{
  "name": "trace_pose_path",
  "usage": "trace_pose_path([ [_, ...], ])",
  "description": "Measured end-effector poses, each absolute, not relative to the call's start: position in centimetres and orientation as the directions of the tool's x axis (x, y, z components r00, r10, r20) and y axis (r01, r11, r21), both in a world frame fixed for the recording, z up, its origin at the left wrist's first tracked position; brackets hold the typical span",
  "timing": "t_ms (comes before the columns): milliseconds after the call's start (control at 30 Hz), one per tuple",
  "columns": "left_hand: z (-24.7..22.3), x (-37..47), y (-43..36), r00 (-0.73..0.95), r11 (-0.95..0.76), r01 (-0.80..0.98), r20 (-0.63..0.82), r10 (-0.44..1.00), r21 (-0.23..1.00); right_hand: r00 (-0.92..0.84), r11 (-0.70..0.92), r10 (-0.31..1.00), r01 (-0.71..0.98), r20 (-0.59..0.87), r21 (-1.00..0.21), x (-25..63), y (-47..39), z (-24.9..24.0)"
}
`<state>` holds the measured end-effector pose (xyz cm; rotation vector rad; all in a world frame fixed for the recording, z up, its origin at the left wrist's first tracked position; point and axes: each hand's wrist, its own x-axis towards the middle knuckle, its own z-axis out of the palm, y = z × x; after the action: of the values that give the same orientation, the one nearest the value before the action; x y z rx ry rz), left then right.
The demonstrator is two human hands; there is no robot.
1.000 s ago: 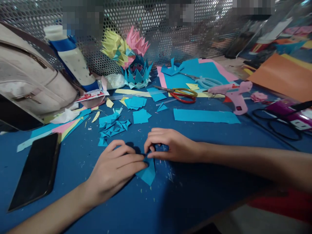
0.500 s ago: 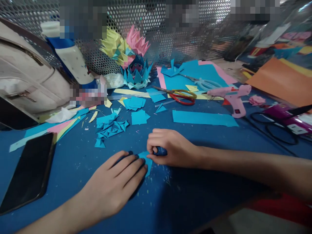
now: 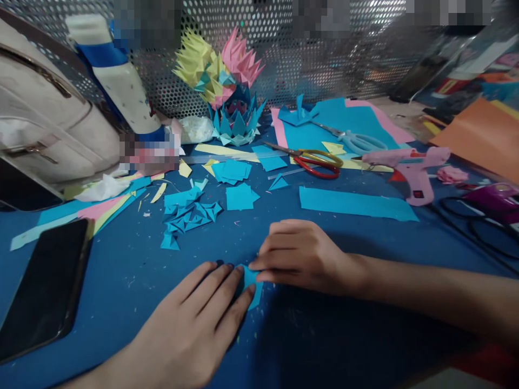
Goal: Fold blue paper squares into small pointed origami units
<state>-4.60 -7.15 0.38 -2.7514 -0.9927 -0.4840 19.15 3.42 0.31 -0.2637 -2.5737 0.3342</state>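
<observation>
A small blue piece of paper (image 3: 252,276) lies on the blue table between my hands, partly covered by fingers. My left hand (image 3: 198,313) rests flat over its left side, fingers stretched out and pressing it down. At the paper's upper right edge, the thumb and fingertips of my right hand (image 3: 302,254) are pinched together on it. Beyond my hands is a cluster of small folded blue paper pieces (image 3: 192,216). Stacked blue paper squares (image 3: 240,196) sit to its right, with more squares (image 3: 232,171) just behind.
A blue strip (image 3: 357,204), red-and-yellow scissors (image 3: 318,162) and a pink glue gun (image 3: 419,167) lie behind my right hand. On the left are a black phone (image 3: 48,281) and a pale bag (image 3: 48,113). Folded paper flowers (image 3: 237,116) stand at the back.
My right hand's fingers have closed down onto the paper's edge; before, they were curled with a gap. The view has shifted slightly, and my left hand still presses the paper.
</observation>
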Motion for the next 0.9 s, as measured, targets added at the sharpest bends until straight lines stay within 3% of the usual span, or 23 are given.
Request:
trace_pose_path([
  [900, 0.36, -4.83, -7.03, 0.736, -0.765, 0.642, 0.328, 0.593, -0.058, -0.870, 0.954, 0.158, 0.011, 0.468, -0.301, 18.95, 4.20, 0.66],
])
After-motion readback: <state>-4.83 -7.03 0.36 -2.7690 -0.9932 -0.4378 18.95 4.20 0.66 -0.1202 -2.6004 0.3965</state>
